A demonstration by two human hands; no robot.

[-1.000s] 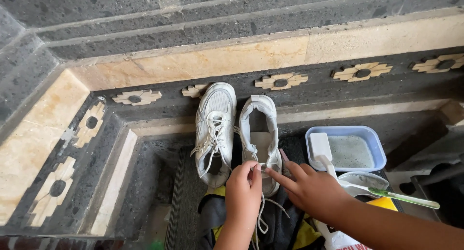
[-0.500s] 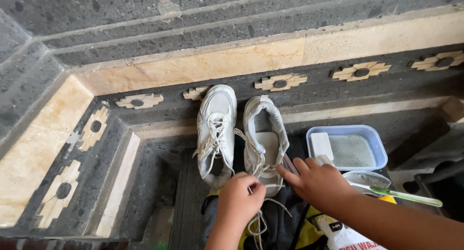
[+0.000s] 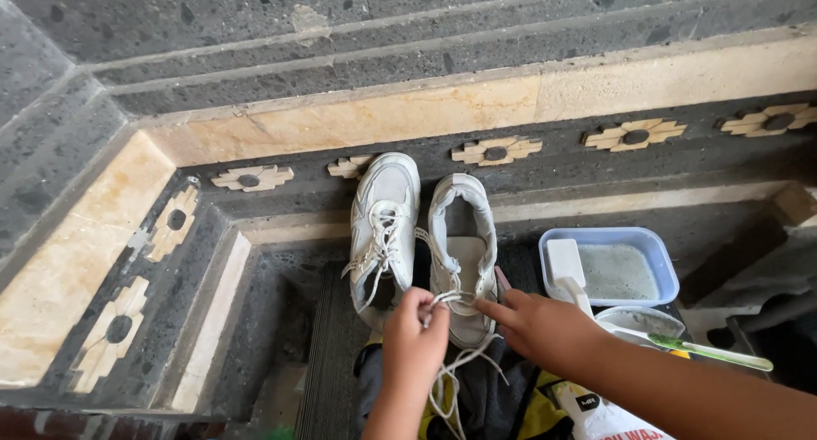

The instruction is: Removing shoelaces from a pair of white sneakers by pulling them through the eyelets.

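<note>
Two white sneakers stand side by side against a dark stone step. The left sneaker (image 3: 385, 223) is laced, its laces hanging loose. The right sneaker (image 3: 462, 253) lies open with its tongue up. My left hand (image 3: 414, 336) pinches a white shoelace (image 3: 448, 368) at the near end of the right sneaker; the lace trails down below the hand. My right hand (image 3: 545, 325) rests its fingertips on the right sneaker's near edge, next to the lace.
A blue plastic tub (image 3: 655, 261) of soapy water with a white brush (image 3: 568, 268) sits to the right. A green toothbrush (image 3: 698, 348) lies across a small bowl. Dark cloth and a yellow bag (image 3: 511, 397) lie beneath the hands. Stone ledges surround the recess.
The right sneaker has tipped from upright to lying open. My left hand moved down, drawing the lace out; my right hand shifted to the shoe's near edge.
</note>
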